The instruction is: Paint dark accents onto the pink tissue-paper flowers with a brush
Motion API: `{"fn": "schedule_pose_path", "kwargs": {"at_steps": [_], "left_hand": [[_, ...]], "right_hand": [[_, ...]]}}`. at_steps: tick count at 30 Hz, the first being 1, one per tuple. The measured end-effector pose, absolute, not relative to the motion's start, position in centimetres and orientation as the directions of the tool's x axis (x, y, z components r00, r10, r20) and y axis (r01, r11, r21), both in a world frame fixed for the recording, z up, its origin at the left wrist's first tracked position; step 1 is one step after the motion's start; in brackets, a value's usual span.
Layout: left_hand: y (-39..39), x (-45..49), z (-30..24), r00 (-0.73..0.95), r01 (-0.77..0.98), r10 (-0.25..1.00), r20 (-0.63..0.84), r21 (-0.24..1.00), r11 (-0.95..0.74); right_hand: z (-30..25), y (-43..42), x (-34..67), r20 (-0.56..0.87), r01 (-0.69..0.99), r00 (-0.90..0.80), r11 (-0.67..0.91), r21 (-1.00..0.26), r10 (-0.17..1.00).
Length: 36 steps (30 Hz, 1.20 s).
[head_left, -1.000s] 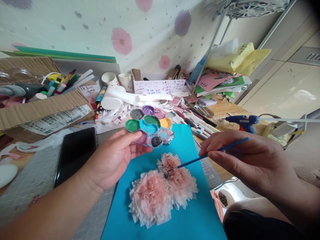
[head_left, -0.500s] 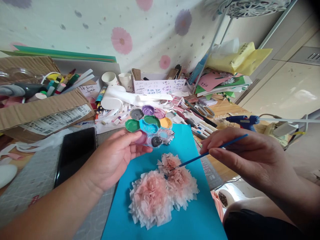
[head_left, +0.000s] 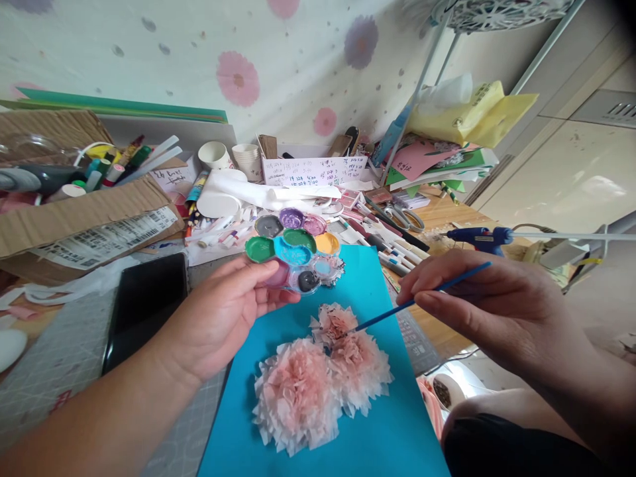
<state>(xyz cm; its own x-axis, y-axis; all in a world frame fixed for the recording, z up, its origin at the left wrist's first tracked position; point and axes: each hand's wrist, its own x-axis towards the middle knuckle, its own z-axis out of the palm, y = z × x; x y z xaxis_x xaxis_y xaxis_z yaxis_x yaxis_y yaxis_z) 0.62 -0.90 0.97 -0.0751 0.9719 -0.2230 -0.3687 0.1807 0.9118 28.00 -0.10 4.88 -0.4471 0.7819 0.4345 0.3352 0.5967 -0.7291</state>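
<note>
Left hand (head_left: 221, 318) closed on paint palette (head_left: 294, 252); right hand (head_left: 477, 311) pinches blue brush (head_left: 380, 317), tip at pink paper flowers (head_left: 298, 391) lying on blue sheet (head_left: 397, 430). Better keep palette level, press lightly.

Blue paper (head_left: 380, 437): lower R corner, nr front edge, was bare; a hand could pass there. Access to paper flowers (head_left: 298, 391) from upper R was obstructed by R hand (head_left: 489, 311) & slanting brush (head_left: 382, 316). From upper L, L hand (head_left: 223, 311) w/ paint tray (head_left: 297, 252) stood in the way; narrow bare gap only betw. tray & top flower. Far R side was blocked by pens (head_left: 397, 252); L side by phone (head_left: 146, 308) and, beyond it, cardboard box (head_left: 89, 225).
</note>
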Motion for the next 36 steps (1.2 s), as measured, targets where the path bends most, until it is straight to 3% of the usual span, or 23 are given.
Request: {"fn": "schedule_pose_path", "kwargs": {"at_steps": [23,32,36], "left_hand": [[-1.11,0.75,1.18,-0.077,-0.384,0.973,-0.22,0.907,0.174],[-0.93,0.54,0.68,-0.08,-0.377,0.973,-0.218,0.91,0.173],[-0.84,0.55,0.62,-0.079,-0.376,0.975,-0.208,0.912,0.165]], "right_hand": [[4.82,-0.23,27.48,0.436,0.322,-0.472,0.61,-0.724,0.767],[4.79,-0.36,27.42,0.494,0.335,-0.517,0.697,-0.634,0.699],[4.76,-0.34,27.54,0.484,0.322,-0.514,0.682,-0.656,0.708]]}}
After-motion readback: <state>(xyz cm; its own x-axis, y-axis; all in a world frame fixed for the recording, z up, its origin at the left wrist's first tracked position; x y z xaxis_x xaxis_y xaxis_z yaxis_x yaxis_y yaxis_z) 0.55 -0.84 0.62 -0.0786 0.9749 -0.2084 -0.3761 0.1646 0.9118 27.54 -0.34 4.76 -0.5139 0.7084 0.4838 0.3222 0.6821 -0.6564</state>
